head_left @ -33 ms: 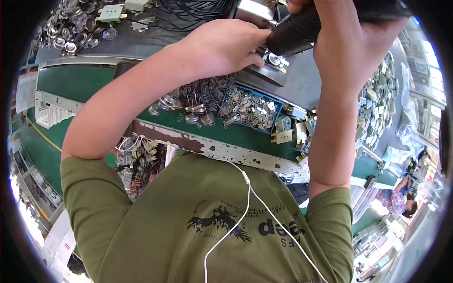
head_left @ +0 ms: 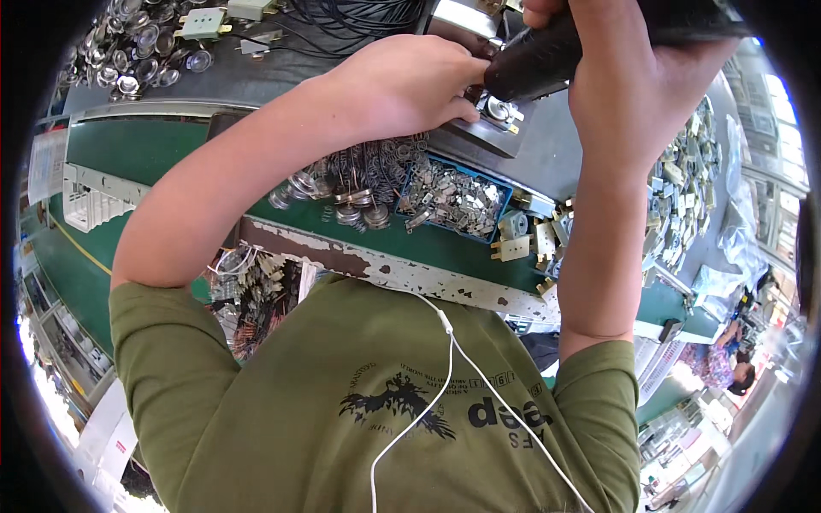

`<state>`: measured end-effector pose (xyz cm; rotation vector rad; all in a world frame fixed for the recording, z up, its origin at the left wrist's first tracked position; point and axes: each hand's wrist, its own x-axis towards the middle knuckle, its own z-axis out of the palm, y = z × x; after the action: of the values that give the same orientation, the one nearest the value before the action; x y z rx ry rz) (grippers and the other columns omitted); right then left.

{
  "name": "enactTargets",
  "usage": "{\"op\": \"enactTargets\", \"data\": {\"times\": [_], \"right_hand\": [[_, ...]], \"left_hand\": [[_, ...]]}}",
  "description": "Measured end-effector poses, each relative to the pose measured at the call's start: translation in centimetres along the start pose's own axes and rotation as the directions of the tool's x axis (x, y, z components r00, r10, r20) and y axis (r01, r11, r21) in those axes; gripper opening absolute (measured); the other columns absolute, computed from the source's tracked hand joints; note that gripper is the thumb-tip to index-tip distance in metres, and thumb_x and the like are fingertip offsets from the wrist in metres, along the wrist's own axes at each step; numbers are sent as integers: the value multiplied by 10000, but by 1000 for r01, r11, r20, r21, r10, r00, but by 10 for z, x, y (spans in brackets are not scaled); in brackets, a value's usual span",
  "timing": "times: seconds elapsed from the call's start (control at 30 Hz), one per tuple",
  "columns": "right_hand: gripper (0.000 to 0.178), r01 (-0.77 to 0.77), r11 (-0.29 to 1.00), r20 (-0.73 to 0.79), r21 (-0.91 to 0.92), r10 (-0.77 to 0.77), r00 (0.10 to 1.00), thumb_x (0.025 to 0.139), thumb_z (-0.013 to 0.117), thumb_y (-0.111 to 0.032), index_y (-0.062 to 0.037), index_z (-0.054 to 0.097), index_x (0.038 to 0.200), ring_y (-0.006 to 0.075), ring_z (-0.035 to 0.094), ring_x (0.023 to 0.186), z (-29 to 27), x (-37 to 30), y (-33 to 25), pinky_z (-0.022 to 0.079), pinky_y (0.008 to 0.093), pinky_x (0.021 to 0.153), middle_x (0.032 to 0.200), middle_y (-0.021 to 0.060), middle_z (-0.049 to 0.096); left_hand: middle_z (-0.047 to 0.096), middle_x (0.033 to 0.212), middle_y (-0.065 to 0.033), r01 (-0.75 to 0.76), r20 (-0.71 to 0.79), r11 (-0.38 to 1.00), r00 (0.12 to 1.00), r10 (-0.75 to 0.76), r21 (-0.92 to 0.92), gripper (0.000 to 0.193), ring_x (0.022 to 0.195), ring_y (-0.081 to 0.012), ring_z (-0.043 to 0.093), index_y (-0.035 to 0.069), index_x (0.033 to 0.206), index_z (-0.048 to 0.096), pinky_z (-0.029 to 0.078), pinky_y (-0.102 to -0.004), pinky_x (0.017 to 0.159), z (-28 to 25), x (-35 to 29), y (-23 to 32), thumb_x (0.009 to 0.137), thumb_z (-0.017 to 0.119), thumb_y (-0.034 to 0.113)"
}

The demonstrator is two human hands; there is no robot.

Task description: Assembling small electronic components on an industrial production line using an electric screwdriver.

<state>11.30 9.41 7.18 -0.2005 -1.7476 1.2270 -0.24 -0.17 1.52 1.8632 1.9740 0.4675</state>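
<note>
My left hand (head_left: 419, 84) reaches over the bench to a metal fixture block (head_left: 483, 135). Its thumb and fingers close in beside a small part with a round metal disc (head_left: 496, 109) and brass-coloured tabs, which sits on the block. What the fingertips pinch is hidden. My right hand (head_left: 620, 90) is wrapped round a thick black cylindrical tool (head_left: 534, 64). The tool slants down to the left, its lower end just above the disc and close to my left fingertips. Its far end is cut off by the top of the picture.
A blue tray (head_left: 505, 209) of small metal pieces stands nearest me, with springs (head_left: 368, 167) and metal discs left of it. Pale switch-like parts (head_left: 513, 248) are heaped on the right. Cup-shaped metal parts (head_left: 141, 51) and black cables (head_left: 342, 21) lie at the far left.
</note>
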Motion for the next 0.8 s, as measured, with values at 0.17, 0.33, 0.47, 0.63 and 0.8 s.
{"op": "enactTargets", "data": {"times": [0.17, 0.33, 0.47, 0.63, 0.8], "right_hand": [[345, 54, 998, 53, 26, -55, 997, 883, 786, -43, 59, 611, 1162, 120, 665, 635, -1, -5, -2, 538, 239, 530, 908, 115, 709], [227, 7, 1000, 62, -6, -7, 998, 891, 762, -12, 52, 652, 1078, 118, 665, 643, -1, 4, 2, 533, 236, 542, 869, 103, 715], [247, 146, 989, -1, 12, -146, 989, 879, 756, 12, 46, 647, 1097, 120, 676, 681, 8, 8, 16, 546, 243, 577, 905, 109, 726], [432, 6, 1000, -145, -29, -10, 989, 919, 767, -117, 58, 565, 1258, 138, 694, 774, -10, 1, -15, 582, 260, 656, 963, 108, 721], [359, 84, 975, -41, -205, -94, 995, 960, 742, -236, 42, 633, 1160, 125, 657, 700, -91, 25, -31, 554, 240, 615, 862, 78, 696]], "left_hand": [[729, 1060, -140, 14, 95, 999, 995, -19, 45, 342, 1042, -337, 702, 130, 1208, 695, 571, -460, 898, -3, 3, 2, 895, 750, 258], [728, 1048, -139, 37, 110, 999, 993, -40, 31, 341, 1039, -341, 702, 122, 1197, 692, 568, -472, 893, -5, 4, 2, 894, 753, 265], [730, 1043, -139, -43, 54, 999, 998, 43, -3, 333, 1028, -341, 703, 121, 1186, 695, 568, -462, 888, 1, 5, -3, 890, 755, 262], [677, 990, -97, -189, -160, 978, 967, 200, 84, 309, 968, -306, 696, 83, 1136, 707, 567, -418, 866, 22, -12, -16, 887, 759, 257], [656, 963, -48, -388, -253, 889, 859, 444, 242, 282, 938, -252, 687, 107, 1125, 697, 546, -385, 795, 24, 4, -4, 871, 754, 217]]}}
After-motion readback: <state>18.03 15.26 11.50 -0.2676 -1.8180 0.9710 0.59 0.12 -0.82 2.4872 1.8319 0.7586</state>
